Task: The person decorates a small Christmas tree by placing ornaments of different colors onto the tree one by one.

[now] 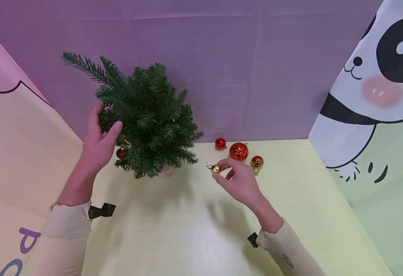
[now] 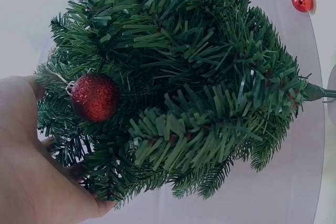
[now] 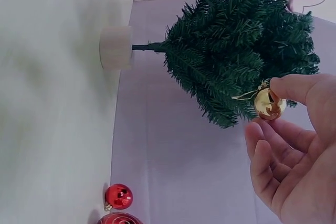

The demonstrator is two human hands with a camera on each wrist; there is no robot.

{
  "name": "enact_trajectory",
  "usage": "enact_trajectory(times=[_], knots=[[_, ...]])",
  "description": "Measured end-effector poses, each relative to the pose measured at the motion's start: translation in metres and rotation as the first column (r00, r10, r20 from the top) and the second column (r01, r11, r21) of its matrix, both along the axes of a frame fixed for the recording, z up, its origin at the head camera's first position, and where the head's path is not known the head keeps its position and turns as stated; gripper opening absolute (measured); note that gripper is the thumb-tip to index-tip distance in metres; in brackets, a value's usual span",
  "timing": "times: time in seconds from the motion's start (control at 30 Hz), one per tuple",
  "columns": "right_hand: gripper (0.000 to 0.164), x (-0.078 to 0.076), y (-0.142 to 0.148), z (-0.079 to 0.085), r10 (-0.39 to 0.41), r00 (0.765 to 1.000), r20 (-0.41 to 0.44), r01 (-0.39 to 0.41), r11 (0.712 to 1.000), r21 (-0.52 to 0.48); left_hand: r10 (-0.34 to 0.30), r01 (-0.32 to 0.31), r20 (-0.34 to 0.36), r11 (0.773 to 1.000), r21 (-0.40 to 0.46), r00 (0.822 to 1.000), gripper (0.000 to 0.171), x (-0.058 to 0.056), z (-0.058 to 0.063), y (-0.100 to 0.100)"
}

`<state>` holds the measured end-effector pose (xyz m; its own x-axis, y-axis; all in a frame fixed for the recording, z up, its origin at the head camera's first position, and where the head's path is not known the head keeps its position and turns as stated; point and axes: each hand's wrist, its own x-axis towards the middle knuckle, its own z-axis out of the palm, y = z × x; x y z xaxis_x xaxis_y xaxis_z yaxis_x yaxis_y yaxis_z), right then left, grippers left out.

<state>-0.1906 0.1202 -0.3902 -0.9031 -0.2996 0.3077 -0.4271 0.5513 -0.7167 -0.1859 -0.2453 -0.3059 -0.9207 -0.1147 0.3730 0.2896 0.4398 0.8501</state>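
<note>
A small green artificial Christmas tree (image 1: pixel 149 119) stands on a pale round base (image 3: pixel 115 48). My left hand (image 1: pixel 99 142) rests against its left side, thumb and fingers spread apart among the branches; some fingertips are hidden by needles. Close to that hand hangs a glittery dark red ball ornament (image 2: pixel 95 98). Right of the tree, my right hand (image 1: pixel 239 180) pinches a small shiny gold ball ornament (image 3: pixel 269 103) between thumb and fingertips, above the table. Its cap and thin hanging loop (image 3: pixel 244 96) point towards the tree.
On the table (image 1: pixel 173 237) behind my right hand lie a small red ball (image 1: pixel 220 144), a larger red ball with gold swirls (image 1: pixel 239 151), a copper ball (image 1: pixel 257 161) and a small pale gold ball (image 1: pixel 255 171). A purple backdrop (image 1: pixel 222 76) rises behind; a panda-printed cloth (image 1: pixel 370 115) borders the right.
</note>
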Motion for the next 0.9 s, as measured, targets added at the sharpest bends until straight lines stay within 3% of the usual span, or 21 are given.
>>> enact_trajectory(times=[0.53,0.9], knots=[[0.024,0.006,-0.004,0.020,0.028,0.999,-0.016,-0.028,1.000,-0.002,-0.027,0.029,0.035,0.999,-0.044,0.999,0.073,0.003,0.006,-0.004],[0.024,0.009,-0.011,0.034,0.060,0.996,-0.060,-0.059,0.998,0.008,-0.020,0.020,-0.007,0.999,-0.035,1.000,0.071,-0.001,0.002,-0.003]])
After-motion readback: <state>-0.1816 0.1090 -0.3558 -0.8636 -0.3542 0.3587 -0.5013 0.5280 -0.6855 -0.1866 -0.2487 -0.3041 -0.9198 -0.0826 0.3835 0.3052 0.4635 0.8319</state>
